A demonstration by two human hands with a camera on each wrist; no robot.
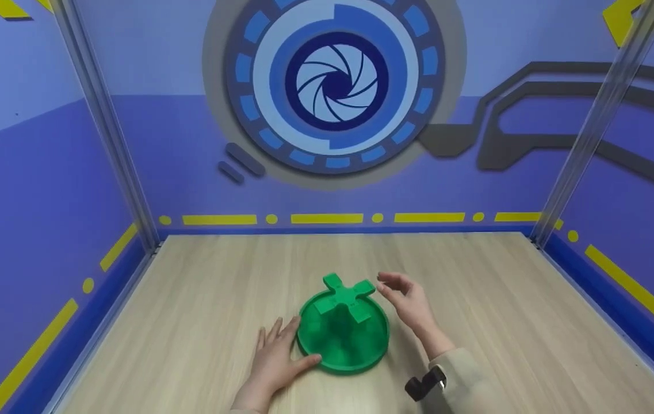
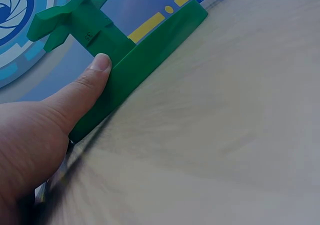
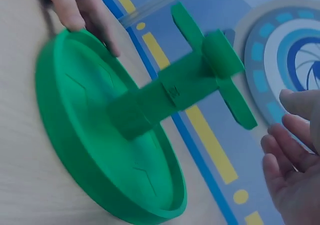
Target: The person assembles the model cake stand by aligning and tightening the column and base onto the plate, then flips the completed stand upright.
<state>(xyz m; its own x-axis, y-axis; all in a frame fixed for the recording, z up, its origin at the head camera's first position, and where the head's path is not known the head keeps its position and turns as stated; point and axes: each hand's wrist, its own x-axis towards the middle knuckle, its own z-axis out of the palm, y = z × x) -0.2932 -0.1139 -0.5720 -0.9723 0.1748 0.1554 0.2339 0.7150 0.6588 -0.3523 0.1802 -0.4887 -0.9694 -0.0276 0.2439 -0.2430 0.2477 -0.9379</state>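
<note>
A green plastic stand (image 1: 343, 333) has a round, rimmed base, an upright post (image 3: 172, 87) with small marks on it, and a four-armed cross (image 1: 345, 294) at its top. My left hand (image 1: 275, 356) rests at the base's left side, fingers spread and fairly straight. In the left wrist view its thumb (image 2: 82, 87) lies against the rim. Just right of the cross is my right hand (image 1: 407, 299), its fingers loosely bent, with nothing in them. The right wrist view shows this hand (image 3: 300, 160) apart from the cross arms.
The stand is on a light wood-grain table (image 1: 200, 299). Blue printed panels (image 1: 160, 155) rise behind and at both sides, with metal posts (image 1: 577, 126) at the corners. A dark device (image 1: 425, 384) is strapped at the right wrist.
</note>
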